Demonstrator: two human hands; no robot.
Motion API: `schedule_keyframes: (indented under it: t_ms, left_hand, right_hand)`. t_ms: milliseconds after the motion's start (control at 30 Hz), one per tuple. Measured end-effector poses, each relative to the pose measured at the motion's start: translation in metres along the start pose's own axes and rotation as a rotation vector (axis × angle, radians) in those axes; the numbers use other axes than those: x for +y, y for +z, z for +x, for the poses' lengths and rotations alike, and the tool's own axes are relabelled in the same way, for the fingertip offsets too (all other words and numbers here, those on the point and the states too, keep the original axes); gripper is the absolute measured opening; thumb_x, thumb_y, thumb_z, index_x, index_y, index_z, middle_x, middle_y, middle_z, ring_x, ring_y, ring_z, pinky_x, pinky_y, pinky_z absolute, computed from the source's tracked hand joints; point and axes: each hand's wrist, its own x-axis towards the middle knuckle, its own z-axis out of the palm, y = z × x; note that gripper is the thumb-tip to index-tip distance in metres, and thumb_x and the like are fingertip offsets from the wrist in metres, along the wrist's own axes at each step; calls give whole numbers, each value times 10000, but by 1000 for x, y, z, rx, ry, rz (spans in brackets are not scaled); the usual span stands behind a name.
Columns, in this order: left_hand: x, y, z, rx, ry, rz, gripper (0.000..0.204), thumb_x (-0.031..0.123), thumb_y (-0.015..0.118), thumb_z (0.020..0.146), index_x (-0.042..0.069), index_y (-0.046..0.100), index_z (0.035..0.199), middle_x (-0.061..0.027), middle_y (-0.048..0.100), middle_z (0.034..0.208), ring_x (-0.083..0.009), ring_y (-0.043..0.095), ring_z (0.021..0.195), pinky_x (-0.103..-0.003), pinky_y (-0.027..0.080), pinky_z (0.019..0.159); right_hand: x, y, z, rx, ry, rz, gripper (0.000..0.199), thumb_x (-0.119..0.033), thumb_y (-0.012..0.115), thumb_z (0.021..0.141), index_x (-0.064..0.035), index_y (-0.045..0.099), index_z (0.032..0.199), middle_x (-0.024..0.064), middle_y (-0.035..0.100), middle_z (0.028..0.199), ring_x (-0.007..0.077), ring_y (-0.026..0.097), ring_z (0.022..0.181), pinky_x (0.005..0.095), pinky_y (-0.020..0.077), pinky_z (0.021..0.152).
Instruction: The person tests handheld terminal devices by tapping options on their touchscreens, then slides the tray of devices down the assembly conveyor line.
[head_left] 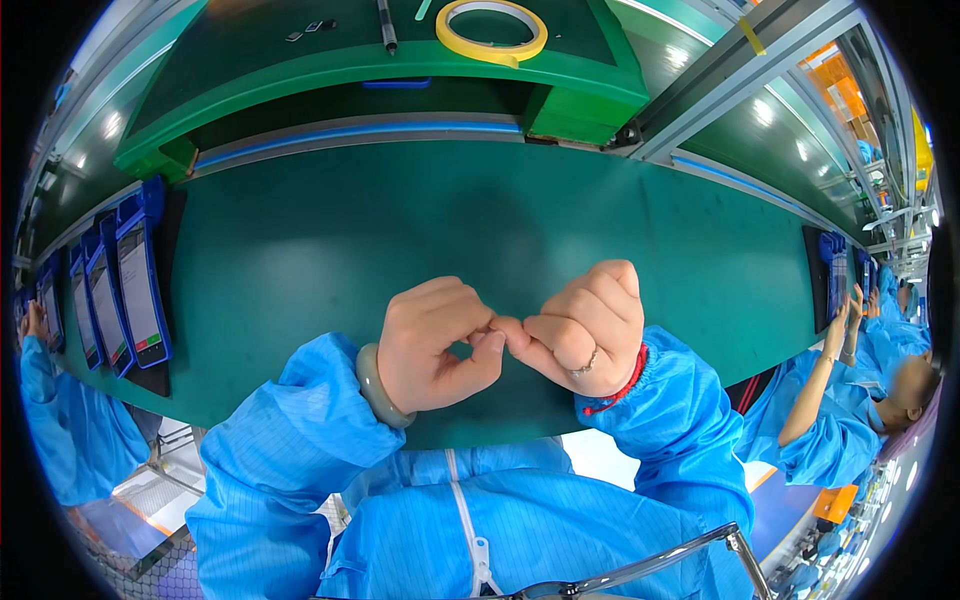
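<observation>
My left hand is closed in a pinch, thumb and index finger rounded together, a pale bangle on its wrist. Curled beside it is my right hand, which wears a ring and a red cord bracelet. The fingertips of both hands meet in front of my chest, above the green tabletop. Anything held between them is hidden or too small to make out. Blue sleeves cover both forearms.
At the left stand several devices with screens in blue frames; similar devices are at the right. A green shelf at the back carries a yellow tape roll and a pen. Blue-clad people work on both sides.
</observation>
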Motion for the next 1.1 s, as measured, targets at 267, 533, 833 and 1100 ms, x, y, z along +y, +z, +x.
schedule_keyframes:
  t_ms: [267, 533, 833, 1100]
  left_hand:
    - [-3, 1, 0, -19, -30, -14, 45, 16, 565, 680, 19, 554, 636, -86, 483, 548, -235, 444, 472, -328, 355, 437]
    - [-3, -1, 1, -56, -61, 22, 43, 18, 559, 676, 21, 557, 633, -84, 488, 543, -243, 446, 471, -334, 361, 439]
    - [-4, 0, 0, -37, -59, 92, 38, 21, 555, 674, 23, 546, 637, -90, 493, 552, -250, 454, 480, -344, 373, 441]
    - [-7, -3, 2, -97, -49, 40, 122, 40, 558, 682, 37, 495, 577, -85, 464, 534, -257, 441, 475, -360, 351, 436]
  right_hand:
    - [1, -3, 4, -96, 6, -15, 294, -187, 765, 566, -111, 502, 673, -6, 483, 617, 154, 453, 545, 283, 341, 554]
    - [2, -2, 4, -115, -3, -23, 306, -191, 762, 569, -108, 482, 658, -3, 470, 631, 159, 453, 559, 288, 344, 562]
    - [1, -3, 5, -167, 35, -20, 323, -176, 757, 554, -113, 449, 629, -4, 452, 622, 163, 448, 573, 293, 347, 580]
    - [6, -5, 8, -198, 39, 29, 317, -175, 752, 565, -109, 447, 624, 2, 453, 620, 172, 458, 578, 296, 352, 586]
